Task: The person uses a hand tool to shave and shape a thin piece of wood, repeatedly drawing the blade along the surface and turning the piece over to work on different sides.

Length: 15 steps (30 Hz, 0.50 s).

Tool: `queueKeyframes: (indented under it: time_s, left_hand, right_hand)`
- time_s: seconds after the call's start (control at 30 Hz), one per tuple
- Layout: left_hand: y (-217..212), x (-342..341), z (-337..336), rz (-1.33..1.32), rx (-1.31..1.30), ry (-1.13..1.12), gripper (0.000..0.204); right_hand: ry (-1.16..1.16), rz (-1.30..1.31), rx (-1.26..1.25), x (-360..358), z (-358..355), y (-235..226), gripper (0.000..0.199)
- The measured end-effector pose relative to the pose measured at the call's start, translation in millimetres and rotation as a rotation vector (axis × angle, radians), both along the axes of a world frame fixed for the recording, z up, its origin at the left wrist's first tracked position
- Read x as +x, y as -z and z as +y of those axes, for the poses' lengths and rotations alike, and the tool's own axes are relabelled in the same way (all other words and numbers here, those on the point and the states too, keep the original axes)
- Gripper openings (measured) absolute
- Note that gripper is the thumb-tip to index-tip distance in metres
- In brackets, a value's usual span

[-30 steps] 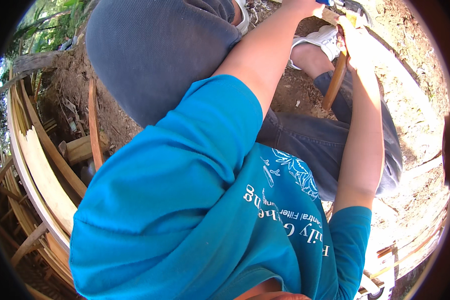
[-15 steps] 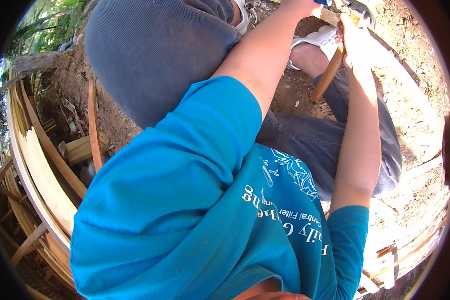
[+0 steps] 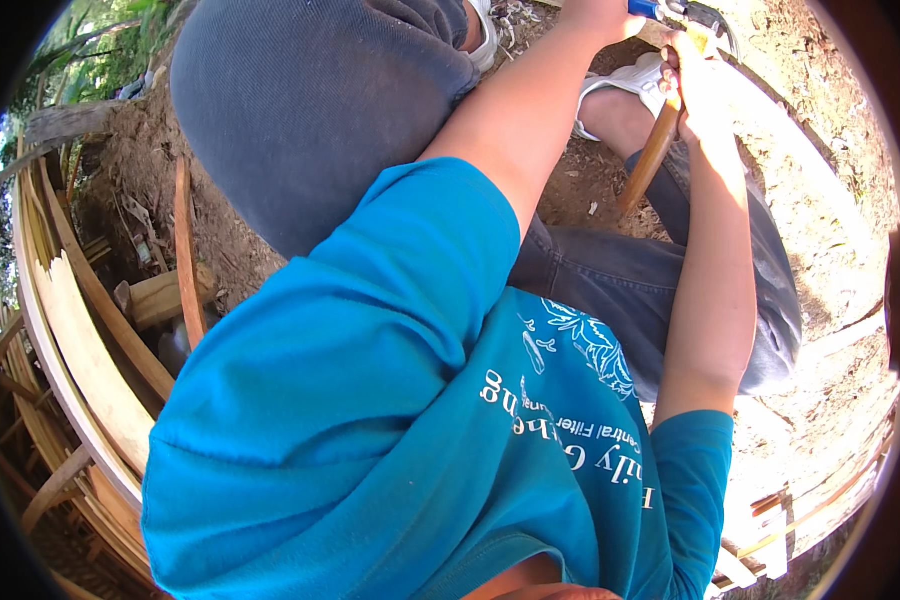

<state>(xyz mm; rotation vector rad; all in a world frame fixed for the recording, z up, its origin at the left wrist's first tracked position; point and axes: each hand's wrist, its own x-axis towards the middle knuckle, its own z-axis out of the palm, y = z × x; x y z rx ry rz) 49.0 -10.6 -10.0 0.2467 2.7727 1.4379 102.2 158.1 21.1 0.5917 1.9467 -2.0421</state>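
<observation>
My left hand point(image 3: 602, 18), cut by the top edge, is closed on a blue-handled tool point(image 3: 646, 9) with a short metal part showing past it. My right hand point(image 3: 703, 85) wraps round the upper part of a wooden-handled tool point(image 3: 648, 160), whose handle slants down to the left. Beside the top of that handle is a dark curved metal piece point(image 3: 722, 28); I cannot tell whether it belongs to this tool. Both hands are close together, beyond my bent legs. Strong sunlight washes out part of the right hand.
I sit low, with dark trousers point(image 3: 310, 110) and white shoes point(image 3: 645, 82) around the work. Split wooden strips point(image 3: 85, 330) lie along the left, near an upright thin stick point(image 3: 187, 250). Bare soil point(image 3: 585, 195) shows between my legs. Pale slats point(image 3: 770, 540) are at the lower right.
Both hands have shifted slightly, the right one a little to the left with its wooden-handled tool. More of the blue-handled tool and its metal part now shows at the top edge.
</observation>
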Motion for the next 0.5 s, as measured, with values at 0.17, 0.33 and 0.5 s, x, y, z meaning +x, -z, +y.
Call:
queueKeyframes:
  time_s: [0.17, 0.33, 0.5]
  left_hand:
    - [4, -4, 17, 0.019, -0.015, 0.02, 0.023]
    - [8, -6, 23, 0.151, 0.016, 0.03, 0.019]
    - [9, -5, 24, 0.155, 0.073, 0.033, 0.018]
  right_hand:
    - [0.026, 0.006, -0.068, -1, 19, -21, 0.019]
    - [0.077, 0.037, -0.076, 9, 10, -67, 0.019]
    - [0.115, 0.07, -0.075, 12, 18, -72, 0.016]
